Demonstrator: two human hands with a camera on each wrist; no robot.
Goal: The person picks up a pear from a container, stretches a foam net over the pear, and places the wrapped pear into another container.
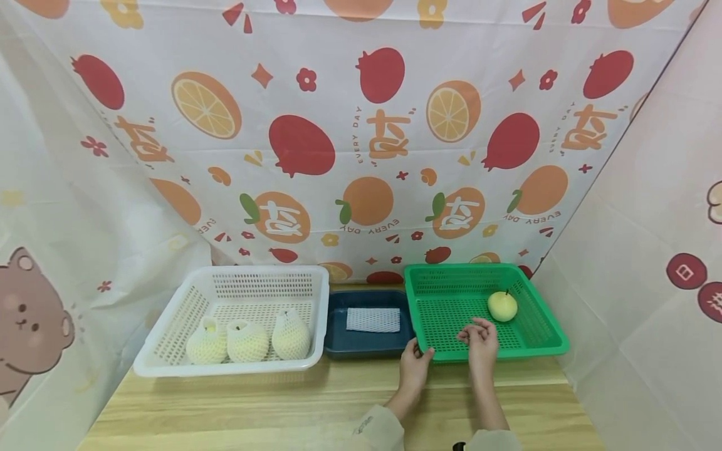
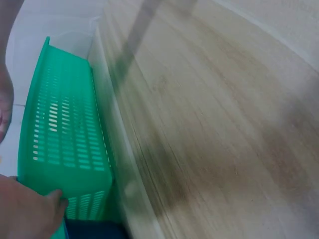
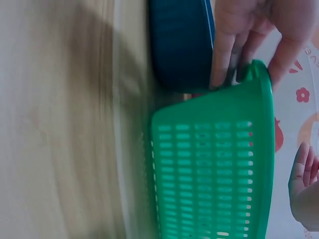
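In the head view my left hand (image 1: 414, 368) grips the near left corner of the green basket (image 1: 533, 351), thumb and fingers over its rim. The left wrist view also shows that hand (image 2: 30, 209) on the corner. My right hand (image 1: 482, 347) hovers over the basket's near side with loosely curled fingers, holding nothing. One bare yellow pear (image 1: 502, 307) sits in the basket's right part, apart from the right hand. To the left, a flat white foam net sleeve (image 1: 372, 320) lies in the dark blue tray (image 1: 361, 349).
A white basket (image 1: 225, 368) on the left holds three pears (image 1: 247, 342) in foam nets. The containers stand in a row along the back of a wooden table (image 1: 271, 407). A fruit-print cloth (image 1: 350, 138) hangs behind them, with pale cloth at both sides.
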